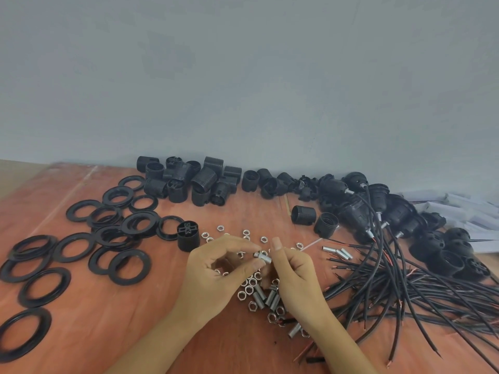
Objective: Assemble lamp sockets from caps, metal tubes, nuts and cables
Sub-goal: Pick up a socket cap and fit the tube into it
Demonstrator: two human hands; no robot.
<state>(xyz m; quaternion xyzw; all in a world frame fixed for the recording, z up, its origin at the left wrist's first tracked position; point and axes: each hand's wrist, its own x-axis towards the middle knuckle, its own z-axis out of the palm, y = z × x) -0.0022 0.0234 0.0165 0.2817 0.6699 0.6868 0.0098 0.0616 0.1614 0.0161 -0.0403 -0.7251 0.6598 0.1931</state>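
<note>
- left hand point(216, 268): pinching nut point(257, 254) at metal tube point(267, 258) end, above bench point(135, 333)
- right hand point(294, 271): pinching metal tube
- loose nuts point(249, 290): beneath hands
- cables point(405, 287): right
- black rings point(73, 247): left

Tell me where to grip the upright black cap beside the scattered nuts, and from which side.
Probably the black cap by its round side wall, pinched from above: it stands upright, ribbed end up, and flat rings crowd its left.
</note>
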